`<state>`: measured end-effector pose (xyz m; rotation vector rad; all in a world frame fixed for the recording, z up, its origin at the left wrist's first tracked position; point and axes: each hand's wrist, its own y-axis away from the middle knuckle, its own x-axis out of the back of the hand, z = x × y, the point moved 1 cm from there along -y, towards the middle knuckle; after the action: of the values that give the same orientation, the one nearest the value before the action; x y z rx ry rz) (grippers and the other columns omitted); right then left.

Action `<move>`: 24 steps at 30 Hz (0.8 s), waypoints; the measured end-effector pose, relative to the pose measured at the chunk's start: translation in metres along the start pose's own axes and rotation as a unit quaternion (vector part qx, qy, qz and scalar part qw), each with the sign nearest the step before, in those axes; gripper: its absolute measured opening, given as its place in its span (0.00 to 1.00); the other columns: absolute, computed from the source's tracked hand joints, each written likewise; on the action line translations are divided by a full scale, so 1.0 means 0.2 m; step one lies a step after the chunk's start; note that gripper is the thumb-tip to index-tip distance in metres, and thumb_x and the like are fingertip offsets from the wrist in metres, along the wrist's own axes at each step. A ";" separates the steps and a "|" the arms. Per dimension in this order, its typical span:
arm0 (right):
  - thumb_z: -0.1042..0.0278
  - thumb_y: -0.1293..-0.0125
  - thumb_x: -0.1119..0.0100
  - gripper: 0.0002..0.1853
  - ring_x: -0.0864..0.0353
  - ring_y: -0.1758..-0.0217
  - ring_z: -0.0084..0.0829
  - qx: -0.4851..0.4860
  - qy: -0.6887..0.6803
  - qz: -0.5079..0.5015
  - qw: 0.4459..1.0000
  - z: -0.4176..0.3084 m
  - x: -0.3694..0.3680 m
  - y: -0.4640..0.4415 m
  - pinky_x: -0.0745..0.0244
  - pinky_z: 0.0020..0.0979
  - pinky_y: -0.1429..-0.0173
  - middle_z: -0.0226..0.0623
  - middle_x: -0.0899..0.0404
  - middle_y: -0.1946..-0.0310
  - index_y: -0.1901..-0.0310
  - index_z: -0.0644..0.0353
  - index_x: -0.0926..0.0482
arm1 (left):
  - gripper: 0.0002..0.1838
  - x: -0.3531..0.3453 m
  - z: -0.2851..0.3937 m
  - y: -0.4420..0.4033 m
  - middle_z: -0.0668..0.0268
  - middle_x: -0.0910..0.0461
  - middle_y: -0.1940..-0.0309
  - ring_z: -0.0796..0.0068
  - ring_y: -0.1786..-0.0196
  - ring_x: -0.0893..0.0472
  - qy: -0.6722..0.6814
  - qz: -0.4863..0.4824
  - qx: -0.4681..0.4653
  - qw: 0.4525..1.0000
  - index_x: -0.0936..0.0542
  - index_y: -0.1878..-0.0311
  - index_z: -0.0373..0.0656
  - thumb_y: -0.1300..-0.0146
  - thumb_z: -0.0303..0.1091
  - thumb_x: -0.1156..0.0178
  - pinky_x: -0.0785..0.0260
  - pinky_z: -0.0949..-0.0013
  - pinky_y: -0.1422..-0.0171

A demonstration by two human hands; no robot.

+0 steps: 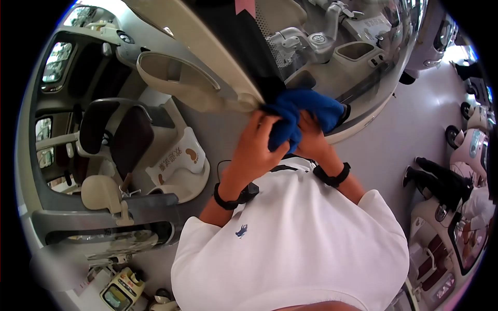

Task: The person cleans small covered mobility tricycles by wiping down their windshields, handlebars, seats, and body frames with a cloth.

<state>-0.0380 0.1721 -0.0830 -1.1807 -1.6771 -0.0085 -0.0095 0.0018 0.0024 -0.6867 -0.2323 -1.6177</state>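
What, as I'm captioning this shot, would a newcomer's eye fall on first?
Probably the bright blue cloth, bunched between the left hand and right hand just above the picture's centre. Next might come the broad white shirt filling the lower middle, then the white mat with brown footprints, toward the left beside a dark seat.

On a footprint mat (179,158) left of the white shirt (316,233): "欢迎", remaining characters unclear. The shirt bears a blue emblem (241,231).

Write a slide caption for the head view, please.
Left hand and right hand grip a blue cloth beside a small vehicle with clear glazing.
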 end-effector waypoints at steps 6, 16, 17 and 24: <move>0.54 0.50 0.30 0.31 0.36 0.28 0.50 -0.068 0.106 -0.080 0.989 -0.08 0.02 0.05 0.44 0.50 0.26 0.42 0.28 0.34 0.43 0.57 0.20 | 0.19 0.10 -0.06 -0.05 0.57 0.25 0.59 0.53 0.63 0.20 -0.045 -0.046 -0.075 0.995 0.24 0.54 0.41 0.51 0.28 0.34 0.24 0.60 0.62; 0.51 0.47 0.32 0.37 0.52 0.21 0.63 -0.047 0.041 0.019 0.998 -0.35 0.04 -0.52 0.65 0.59 0.20 0.59 0.48 0.25 0.35 0.59 0.27 | 0.08 0.74 -0.05 -0.14 0.70 0.32 0.73 0.65 0.71 0.28 -0.008 0.221 -0.443 0.869 0.24 0.71 0.49 0.55 0.25 0.37 0.32 0.68 0.70; 0.48 0.46 0.33 0.39 0.52 0.21 0.63 -0.053 0.049 0.072 0.995 -0.39 0.02 -0.58 0.66 0.60 0.21 0.60 0.48 0.25 0.34 0.59 0.27 | 0.08 0.77 -0.09 -0.13 0.70 0.32 0.73 0.65 0.71 0.28 -0.004 0.246 -0.435 0.866 0.24 0.71 0.49 0.55 0.25 0.37 0.32 0.68 0.70; 0.53 0.40 0.33 0.34 0.44 0.25 0.62 -0.022 0.085 0.072 0.994 -0.68 -0.25 -0.79 0.53 0.56 0.23 0.64 0.44 0.28 0.32 0.56 0.26 | 0.24 0.69 -0.56 -0.13 0.47 0.32 0.47 0.46 0.45 0.29 0.094 0.309 -0.122 0.938 0.30 0.47 0.37 0.49 0.22 0.40 0.34 0.55 0.40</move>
<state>-0.0502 -0.0139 0.0245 -1.2954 -1.4481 -0.0550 -0.0711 -0.1668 -0.0057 -0.6984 0.3103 -1.0967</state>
